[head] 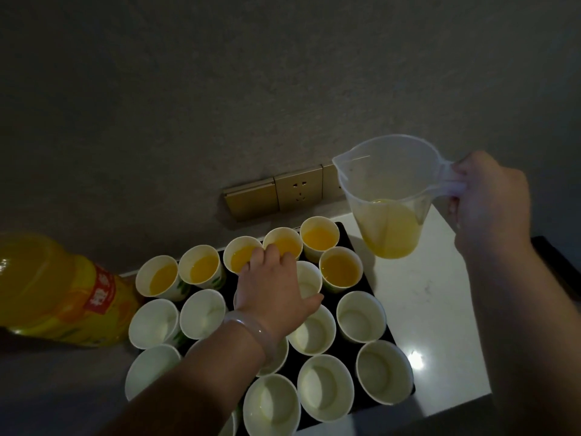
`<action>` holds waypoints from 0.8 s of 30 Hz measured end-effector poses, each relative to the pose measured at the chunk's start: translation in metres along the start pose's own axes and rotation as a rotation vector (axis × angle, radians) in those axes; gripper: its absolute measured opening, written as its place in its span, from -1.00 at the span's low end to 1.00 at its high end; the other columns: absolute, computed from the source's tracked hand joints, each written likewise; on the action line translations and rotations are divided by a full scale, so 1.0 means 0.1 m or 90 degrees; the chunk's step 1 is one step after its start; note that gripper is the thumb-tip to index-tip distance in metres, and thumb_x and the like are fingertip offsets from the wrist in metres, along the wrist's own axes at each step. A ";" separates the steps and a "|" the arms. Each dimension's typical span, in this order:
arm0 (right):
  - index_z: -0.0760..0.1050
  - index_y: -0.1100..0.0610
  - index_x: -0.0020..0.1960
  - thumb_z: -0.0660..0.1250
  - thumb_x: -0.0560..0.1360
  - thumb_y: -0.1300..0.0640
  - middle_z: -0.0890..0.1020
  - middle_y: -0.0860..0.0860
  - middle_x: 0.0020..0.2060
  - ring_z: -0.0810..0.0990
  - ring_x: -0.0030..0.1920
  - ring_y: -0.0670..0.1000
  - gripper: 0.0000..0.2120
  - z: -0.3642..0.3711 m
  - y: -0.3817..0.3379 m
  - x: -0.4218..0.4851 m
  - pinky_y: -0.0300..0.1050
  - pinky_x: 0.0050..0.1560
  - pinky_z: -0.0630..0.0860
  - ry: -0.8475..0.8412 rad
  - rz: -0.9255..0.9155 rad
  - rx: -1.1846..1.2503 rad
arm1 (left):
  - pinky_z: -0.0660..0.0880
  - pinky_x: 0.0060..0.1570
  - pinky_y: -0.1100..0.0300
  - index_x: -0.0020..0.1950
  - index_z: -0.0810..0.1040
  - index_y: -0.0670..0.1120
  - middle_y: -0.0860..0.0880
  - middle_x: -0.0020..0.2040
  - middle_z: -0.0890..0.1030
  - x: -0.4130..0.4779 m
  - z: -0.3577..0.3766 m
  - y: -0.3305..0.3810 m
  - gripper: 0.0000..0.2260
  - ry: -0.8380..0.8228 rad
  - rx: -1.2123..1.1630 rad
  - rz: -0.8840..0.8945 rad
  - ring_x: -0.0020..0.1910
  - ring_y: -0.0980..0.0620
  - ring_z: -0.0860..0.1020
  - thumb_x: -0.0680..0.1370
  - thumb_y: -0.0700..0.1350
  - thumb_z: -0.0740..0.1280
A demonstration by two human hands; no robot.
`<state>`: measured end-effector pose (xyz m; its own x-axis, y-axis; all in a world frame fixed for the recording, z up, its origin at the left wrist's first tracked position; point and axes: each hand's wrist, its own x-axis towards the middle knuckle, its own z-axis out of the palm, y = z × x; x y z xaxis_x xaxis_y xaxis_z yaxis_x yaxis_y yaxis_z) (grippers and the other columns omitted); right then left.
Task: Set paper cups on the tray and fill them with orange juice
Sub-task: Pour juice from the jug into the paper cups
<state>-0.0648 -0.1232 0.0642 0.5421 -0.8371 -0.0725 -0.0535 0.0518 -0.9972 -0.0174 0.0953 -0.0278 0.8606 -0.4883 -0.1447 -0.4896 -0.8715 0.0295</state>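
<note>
Several white paper cups stand on a black tray (345, 234) on a white counter. The far row and one cup (341, 270) to its right hold orange juice; the nearer cups, such as one (361, 316), are empty. My left hand (273, 284) reaches over the tray, its fingers curled round an empty cup (309, 280) in the second row. My right hand (490, 199) grips the handle of a clear plastic jug (386, 196), held upright above the tray's far right corner with a little juice at its bottom.
A large orange juice bottle (53, 287) with a red label stands left of the tray. Gold wall sockets (283, 191) sit on the grey wall behind. Bare white counter (434, 309) lies right of the tray, with a dark edge beyond it.
</note>
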 end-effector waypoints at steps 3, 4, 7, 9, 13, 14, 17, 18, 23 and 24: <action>0.40 0.04 -0.29 0.25 0.45 0.12 0.47 -0.21 -0.63 0.42 -0.57 -0.23 -0.86 -0.02 0.04 0.02 -0.41 -0.48 0.39 -0.017 -0.007 -0.002 | 0.32 0.16 0.05 0.22 0.35 0.01 -0.02 0.21 0.41 -0.02 0.02 0.00 -0.39 -0.006 -0.001 -0.012 0.24 -0.07 0.30 0.40 0.43 0.19; 0.40 0.04 -0.29 0.25 0.46 0.12 0.47 -0.22 -0.63 0.43 -0.56 -0.24 -0.85 -0.03 0.05 0.03 -0.42 -0.47 0.40 -0.017 -0.009 -0.003 | 0.33 0.15 0.05 0.22 0.35 0.01 -0.02 0.20 0.44 -0.02 0.03 0.01 -0.39 -0.009 -0.003 -0.014 0.23 -0.07 0.31 0.40 0.43 0.18; 0.40 0.04 -0.28 0.25 0.48 0.13 0.46 -0.22 -0.63 0.42 -0.56 -0.24 -0.84 -0.02 0.06 0.04 -0.42 -0.47 0.40 -0.016 -0.007 -0.007 | 0.33 0.13 0.04 0.24 0.33 0.01 -0.02 0.18 0.48 -0.01 0.04 0.03 -0.42 -0.012 -0.011 -0.013 0.23 -0.08 0.33 0.42 0.40 0.19; 0.41 0.05 -0.29 0.25 0.45 0.12 0.46 -0.21 -0.63 0.41 -0.57 -0.23 -0.86 -0.01 0.04 0.02 -0.41 -0.48 0.39 -0.016 -0.004 -0.001 | 0.32 0.12 0.05 0.25 0.32 0.01 -0.01 0.18 0.47 0.00 0.04 0.03 -0.44 -0.008 -0.021 -0.008 0.23 -0.09 0.33 0.43 0.37 0.20; 0.43 0.16 -0.39 0.23 0.44 0.20 0.40 -0.10 -0.66 0.31 -0.62 -0.13 -0.78 0.01 0.00 0.02 -0.32 -0.60 0.23 0.004 0.001 -0.043 | 0.35 0.11 0.07 0.22 0.32 0.01 0.00 0.18 0.43 0.00 0.01 0.02 -0.48 0.019 -0.064 -0.007 0.21 -0.07 0.33 0.43 0.32 0.22; 0.42 0.19 -0.40 0.23 0.43 0.20 0.39 -0.09 -0.66 0.29 -0.61 -0.11 -0.77 0.02 -0.01 0.02 -0.32 -0.60 0.20 0.010 0.003 -0.038 | 0.36 0.11 0.08 0.21 0.33 0.01 -0.01 0.18 0.42 -0.01 0.00 0.01 -0.49 0.025 -0.084 -0.009 0.20 -0.06 0.34 0.43 0.31 0.23; 0.42 0.19 -0.41 0.22 0.43 0.20 0.39 -0.08 -0.67 0.28 -0.62 -0.11 -0.76 0.05 -0.04 0.00 -0.33 -0.60 0.18 0.009 0.005 -0.037 | 0.41 0.10 0.08 0.19 0.36 -0.02 -0.02 0.16 0.37 -0.03 -0.02 -0.02 -0.53 0.052 -0.198 -0.007 0.15 -0.06 0.38 0.42 0.24 0.27; 0.41 0.19 -0.41 0.21 0.44 0.21 0.39 -0.08 -0.67 0.28 -0.63 -0.11 -0.76 0.05 -0.05 -0.01 -0.34 -0.60 0.18 0.006 0.003 -0.039 | 0.42 0.09 0.11 0.20 0.37 -0.02 -0.01 0.16 0.36 -0.04 -0.04 -0.02 -0.54 0.065 -0.242 -0.003 0.12 -0.05 0.40 0.42 0.20 0.29; 0.37 0.21 -0.37 0.23 0.46 0.23 0.36 -0.10 -0.69 0.28 -0.64 -0.13 -0.78 0.05 -0.12 -0.01 -0.33 -0.63 0.21 -0.043 -0.038 -0.047 | 0.25 -0.09 0.42 0.24 0.42 0.01 0.09 0.08 0.28 -0.04 -0.19 -0.05 -0.57 0.166 -0.417 0.009 -0.07 0.12 0.39 0.40 0.02 0.38; 0.36 0.19 -0.37 0.23 0.44 0.22 0.36 -0.10 -0.68 0.29 -0.64 -0.14 -0.79 0.06 -0.13 -0.01 -0.33 -0.62 0.24 -0.060 -0.047 -0.051 | 0.24 -0.11 0.44 0.23 0.42 0.01 0.09 0.08 0.28 -0.03 -0.22 -0.08 -0.57 0.179 -0.432 0.002 -0.08 0.13 0.38 0.39 0.02 0.39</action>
<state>-0.0596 -0.1198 0.0768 0.6234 -0.7819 -0.0041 -0.0751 -0.0547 -0.9957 -0.0124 0.1029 -0.0055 0.9075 -0.4046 0.1126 -0.3756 -0.6619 0.6487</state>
